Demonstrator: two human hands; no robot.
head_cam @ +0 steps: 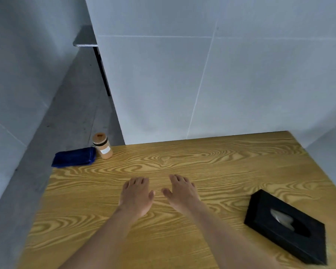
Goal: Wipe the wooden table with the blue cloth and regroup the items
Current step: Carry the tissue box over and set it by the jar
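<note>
The wooden table point(211, 164) fills the lower part of the head view. A folded blue cloth point(74, 157) lies at its far left corner, partly over the edge. Right beside the cloth stands a small tan jar point(103, 146) with a black band and a wooden lid. A black tissue box point(287, 228) sits near the right edge, a white tissue showing in its slot. My left hand point(136, 195) and my right hand point(180, 193) hover side by side over the table's middle, palms down, fingers spread, holding nothing.
A pale tiled wall point(202, 74) rises directly behind the table's far edge. To the left lies a grey floor point(66, 113), with a grey shelf on a black leg point(85, 37) further back.
</note>
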